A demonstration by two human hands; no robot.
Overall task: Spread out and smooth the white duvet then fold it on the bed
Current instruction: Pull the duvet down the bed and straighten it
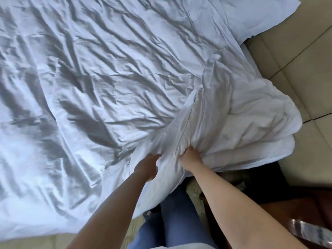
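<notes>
From nine o'clock across to the centre, the white duvet (100, 83) lies opened over the bed (247, 51), covering nearly all of it, but its surface is heavily creased, with long ridges running toward one o'clock. So the spreading looks largely done here and the smoothing has barely begun.

At about six o'clock the left hand (148, 167) rests against the cloth with its fingers (156, 156) loosely curled at a fold; whether they pinch it I cannot tell. Just beside it, the right hand (188, 157) has its fingers buried in the cloth, closed around a gathered ridge of duvet.

From there toward three o'clock sits a bunched corner (251, 119), piled in thick layers at the bed's edge and partly overhanging. By my judgement this heap must yet be pulled out flat, the creases pressed away, and all folding remains.

At one o'clock a flat corner (269, 17) of the white bedding sticks out over the floor. The beige tiled floor (294, 72) fills the right side, and dark wooden furniture (287, 218) stands at five o'clock, beside the person's blue trousers (172, 221).
</notes>
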